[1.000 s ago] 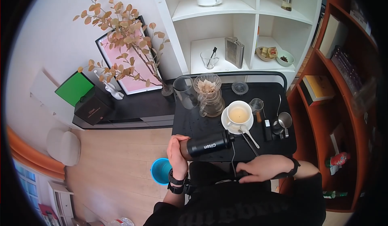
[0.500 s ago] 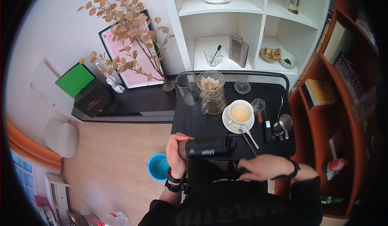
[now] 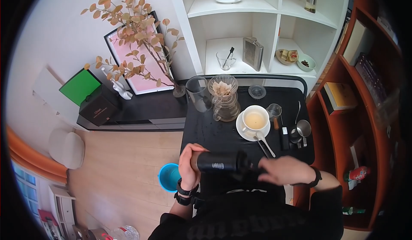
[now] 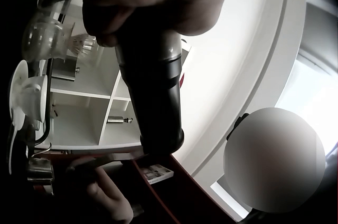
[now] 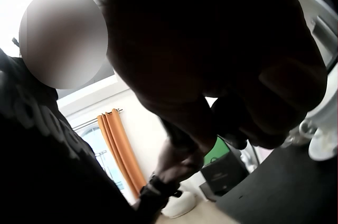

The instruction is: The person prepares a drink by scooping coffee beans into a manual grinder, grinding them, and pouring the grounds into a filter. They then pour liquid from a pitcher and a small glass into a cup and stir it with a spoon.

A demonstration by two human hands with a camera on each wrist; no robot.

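My left hand [image 3: 188,165] grips the brown end of a black hand coffee grinder [image 3: 218,161], held on its side over the table's front edge. At the grinder's other end, my right hand [image 3: 284,171] curls its fingers round the knob of the crank handle [image 4: 108,159]. That hand is blurred in the head view, and its fingers mostly hide the knob. Just beyond the grinder a white cup [image 3: 255,118] of pale liquid sits on a saucer [image 3: 241,130], a white spoon [image 3: 268,146] beside it.
On the black table [image 3: 206,135] stand a glass carafe [image 3: 227,110] with a filter-lined dripper [image 3: 222,87], a tall clear container [image 3: 198,95] and a metal pitcher [image 3: 303,129]. A blue bucket [image 3: 169,178] is on the floor at left. Shelves [image 3: 240,10] rise behind; a brown bookcase [image 3: 339,124] flanks the right.
My right hand has circled with the crank, now slightly higher and farther right than a second ago. The left hand keeps its grip, and the grinder has shifted slightly.
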